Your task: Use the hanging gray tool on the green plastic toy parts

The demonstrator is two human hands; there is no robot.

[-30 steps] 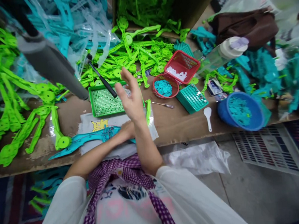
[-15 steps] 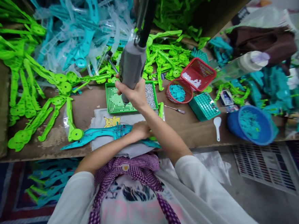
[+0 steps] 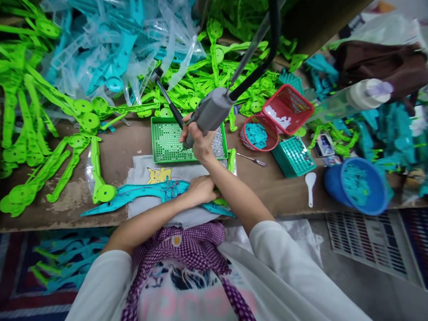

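My right hand (image 3: 200, 143) is closed round a grey hanging power screwdriver (image 3: 210, 114), tilted with its tip down over a green tray of small screws (image 3: 167, 145). A black cable runs up from the tool. My left hand (image 3: 199, 190) presses down on a long teal plastic part (image 3: 128, 196) that lies across a white cloth with a yellow cartoon print (image 3: 152, 177) at the table's near edge. Its fingers curl over the part's right end.
Heaps of green plastic parts (image 3: 31, 124) and teal parts (image 3: 110, 45) cover the back and left. A black-handled hammer (image 3: 165, 95) leans behind the tray. Right of it: red baskets (image 3: 287, 109), a teal tray (image 3: 293, 156), a small screwdriver (image 3: 251, 160), a white spoon (image 3: 310, 187), a blue bowl (image 3: 358, 185).
My right hand, open and raised a second ago, has caught the hanging screwdriver and brought it down, tilted, over the screw tray. My left hand has stayed on the teal part.
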